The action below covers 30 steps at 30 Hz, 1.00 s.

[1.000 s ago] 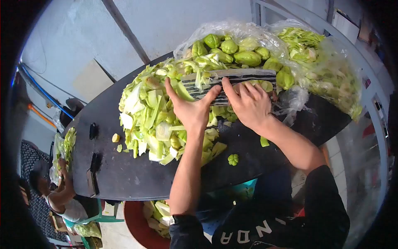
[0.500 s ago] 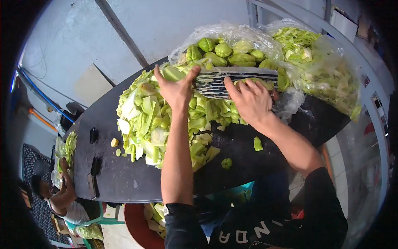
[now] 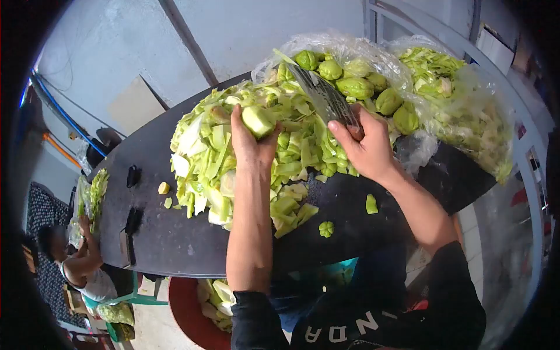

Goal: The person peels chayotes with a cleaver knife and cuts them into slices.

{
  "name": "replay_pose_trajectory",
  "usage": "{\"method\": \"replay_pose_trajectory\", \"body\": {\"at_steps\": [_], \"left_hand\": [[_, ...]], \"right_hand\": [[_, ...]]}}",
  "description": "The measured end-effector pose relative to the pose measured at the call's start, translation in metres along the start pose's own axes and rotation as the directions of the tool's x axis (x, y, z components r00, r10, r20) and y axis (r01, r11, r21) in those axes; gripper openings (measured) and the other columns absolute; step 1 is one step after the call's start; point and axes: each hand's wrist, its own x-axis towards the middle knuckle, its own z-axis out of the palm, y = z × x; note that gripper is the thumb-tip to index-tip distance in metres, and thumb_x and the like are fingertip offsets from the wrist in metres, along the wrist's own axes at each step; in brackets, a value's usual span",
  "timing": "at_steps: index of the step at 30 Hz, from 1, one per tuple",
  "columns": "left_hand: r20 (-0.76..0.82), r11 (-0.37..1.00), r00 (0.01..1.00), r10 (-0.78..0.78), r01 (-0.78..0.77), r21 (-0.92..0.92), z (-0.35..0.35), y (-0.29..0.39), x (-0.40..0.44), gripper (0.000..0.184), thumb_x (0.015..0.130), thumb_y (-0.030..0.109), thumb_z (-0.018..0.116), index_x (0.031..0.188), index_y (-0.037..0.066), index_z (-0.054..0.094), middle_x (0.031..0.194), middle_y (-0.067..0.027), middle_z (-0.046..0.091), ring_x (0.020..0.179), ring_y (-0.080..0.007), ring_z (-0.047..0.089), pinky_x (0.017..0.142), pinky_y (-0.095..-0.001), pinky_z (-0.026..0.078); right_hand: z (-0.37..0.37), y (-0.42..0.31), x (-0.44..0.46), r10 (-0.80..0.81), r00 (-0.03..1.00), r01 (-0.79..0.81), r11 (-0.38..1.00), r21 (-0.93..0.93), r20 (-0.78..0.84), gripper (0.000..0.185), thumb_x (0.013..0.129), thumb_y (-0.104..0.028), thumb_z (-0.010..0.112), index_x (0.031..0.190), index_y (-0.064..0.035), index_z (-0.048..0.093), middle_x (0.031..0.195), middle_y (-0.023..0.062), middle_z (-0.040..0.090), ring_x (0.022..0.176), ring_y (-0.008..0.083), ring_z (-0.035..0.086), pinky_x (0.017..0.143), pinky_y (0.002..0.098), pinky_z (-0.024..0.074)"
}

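Note:
My left hand point(image 3: 249, 143) is closed around a pale green, peeled-looking chayote point(image 3: 258, 121), with thumb and fingers on its sides. My right hand point(image 3: 372, 144) grips a broad-bladed knife point(image 3: 324, 95), the blade slanting up and to the left, apart from the chayote. A thin green strip point(image 3: 284, 56) shows at the blade's far end. Below both hands spreads a large heap of chayote peels and cut pieces point(image 3: 219, 137) on the dark table point(image 3: 169, 233). Whole green chayotes point(image 3: 354, 87) lie in an opened plastic bag behind the knife.
A clear bag of green slices point(image 3: 466, 111) stands at the right. Two black objects point(image 3: 133, 175) lie on the table's left side. A red tub point(image 3: 186, 315) with pale pieces is below the front edge. Another person point(image 3: 87, 271) sits at the far left, handling greens.
The knife has swung from lying level to slanting upward, and my right hand has lifted away from the chayote. My left hand now shows the chayote upright. The whole view has shifted slightly.

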Motion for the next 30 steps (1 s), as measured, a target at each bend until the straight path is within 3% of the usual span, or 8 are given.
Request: {"method": "replay_pose_trajectory", "body": {"at_steps": [2, 7, 9, 12, 14, 21, 25, 30], "left_hand": [[-0.012, 0.993, 0.997, 0.082, -0.083, -0.089, 0.003, -0.012, -0.01, 0.038, 0.096, 0.043, 0.052, 0.116, 0.011, 0.053, 0.111, -0.0096, 0.059, 0.102, -0.027, 0.056, 0.095, -0.0521, 0.044], [-0.011, 0.983, 0.999, 0.053, -0.054, -0.176, 0.005, -0.029, -0.024, 0.038, 0.098, 0.038, 0.047, 0.122, 0.009, 0.051, 0.118, -0.0081, 0.06, 0.112, -0.0277, 0.055, 0.101, -0.0476, 0.041], [0.007, 0.976, 0.998, 0.063, -0.06, -0.21, 0.003, -0.03, -0.026, 0.032, 0.1, 0.037, 0.046, 0.116, 0.01, 0.049, 0.11, -0.0069, 0.059, 0.103, -0.0248, 0.058, 0.092, -0.0452, 0.046], [-0.026, 0.969, 0.995, 0.093, -0.097, -0.228, 0.0, -0.03, -0.027, 0.029, 0.099, 0.035, 0.047, 0.113, 0.01, 0.051, 0.106, -0.0056, 0.059, 0.1, -0.0235, 0.059, 0.09, -0.0427, 0.047], [-0.062, 0.971, 0.994, 0.086, -0.098, -0.218, 0.0, -0.03, -0.029, 0.029, 0.098, 0.034, 0.045, 0.113, 0.01, 0.053, 0.106, -0.005, 0.062, 0.098, -0.0222, 0.059, 0.09, -0.0413, 0.046], [0.017, 0.961, 0.996, 0.083, -0.076, -0.265, 0.004, -0.032, -0.041, 0.027, 0.093, 0.031, 0.045, 0.104, 0.007, 0.054, 0.094, -0.007, 0.062, 0.091, -0.0236, 0.06, 0.087, -0.0415, 0.048], [0.011, 0.962, 0.998, 0.054, -0.049, -0.267, -0.001, -0.025, -0.042, 0.028, 0.09, 0.031, 0.046, 0.102, 0.006, 0.055, 0.094, -0.0097, 0.062, 0.09, -0.027, 0.06, 0.085, -0.044, 0.048], [-0.008, 0.964, 0.987, 0.161, -0.159, -0.213, -0.003, -0.023, -0.043, 0.032, 0.091, 0.034, 0.043, 0.102, 0.006, 0.053, 0.091, -0.0132, 0.063, 0.083, -0.0302, 0.062, 0.083, -0.0468, 0.05]], "right_hand": [[0.008, -0.008, -0.008, -0.002, 1.0, 0.001, 1.0, 0.023, 0.013, 0.022, 0.091, -0.017, 0.065, 0.099, 0.003, 0.059, 0.053, 0.0037, 0.048, 0.046, 0.0105, 0.043, 0.045, 0.0291, 0.0354], [0.026, -0.015, -0.02, -0.017, 0.999, 0.011, 0.986, 0.166, 0.032, 0.015, 0.093, -0.011, 0.062, 0.096, 0.0033, 0.058, 0.054, 0.0018, 0.049, 0.046, 0.0094, 0.043, 0.045, 0.0285, 0.035], [0.023, -0.022, -0.021, -0.048, 0.997, 0.042, 0.992, 0.118, 0.056, 0.013, 0.092, -0.009, 0.061, 0.093, 0.0035, 0.057, 0.056, 0.0025, 0.05, 0.046, 0.0101, 0.044, 0.045, 0.0286, 0.0358], [0.024, -0.027, -0.021, -0.133, 0.989, 0.128, 0.988, 0.089, 0.056, 0.012, 0.092, -0.008, 0.062, 0.092, 0.0035, 0.058, 0.056, 0.0038, 0.052, 0.047, 0.0112, 0.048, 0.045, 0.0286, 0.0378], [0.028, -0.029, -0.023, -0.23, 0.972, 0.233, 0.968, 0.091, -0.049, 0.011, 0.091, -0.007, 0.062, 0.092, 0.0031, 0.059, 0.057, 0.0055, 0.055, 0.049, 0.0132, 0.055, 0.047, 0.0295, 0.0411], [0.028, -0.026, -0.026, -0.137, 0.987, 0.13, 0.988, 0.078, 0.088, 0.011, 0.09, -0.007, 0.063, 0.087, 0.0019, 0.057, 0.062, 0.0095, 0.059, 0.051, 0.0185, 0.06, 0.047, 0.0324, 0.0435], [0.027, -0.031, -0.028, -0.234, 0.968, 0.233, 0.972, 0.022, 0.091, 0.01, 0.09, -0.007, 0.063, 0.088, 0.0017, 0.058, 0.059, 0.0082, 0.057, 0.049, 0.0185, 0.058, 0.046, 0.0323, 0.0424], [0.026, -0.037, -0.03, -0.18, 0.971, 0.18, 0.984, 0.02, 0.155, 0.009, 0.088, -0.008, 0.065, 0.092, -0.0007, 0.061, 0.054, 0.008, 0.056, 0.046, 0.0222, 0.056, 0.045, 0.0341, 0.0428]]}}
